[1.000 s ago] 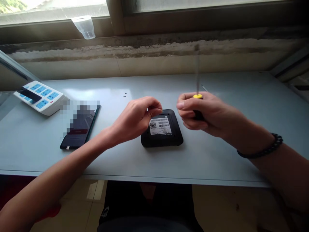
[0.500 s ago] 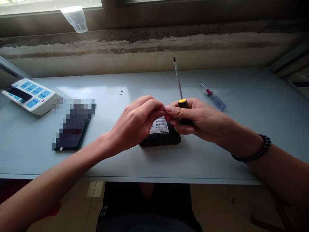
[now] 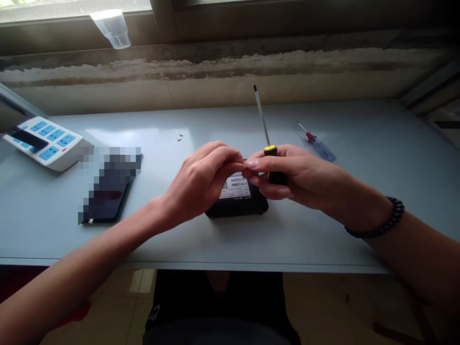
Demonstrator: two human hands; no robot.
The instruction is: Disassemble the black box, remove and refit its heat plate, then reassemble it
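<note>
My right hand (image 3: 287,172) is closed round the black and yellow handle of a screwdriver (image 3: 262,115), whose shaft points up and away from me. Its thumb and forefinger meet the fingertips of my left hand (image 3: 210,177), which is closed in a pinch. Whatever lies between the fingertips is too small or hidden to make out. Below both hands a black box-shaped device (image 3: 237,208) rests on the table, a white printed label (image 3: 235,187) on its top. My hands cover part of it.
A second screwdriver (image 3: 319,146) with a clear handle lies at the right. Two small screws (image 3: 179,138) are on the table (image 3: 161,249) near the back. A phone (image 3: 108,196) and a white and blue power strip (image 3: 53,148) sit at the left. A plastic cup (image 3: 115,31) hangs by the window.
The screwdriver's tip has shifted slightly left. Both hands stay pinched together at nearly the same spot above the black device.
</note>
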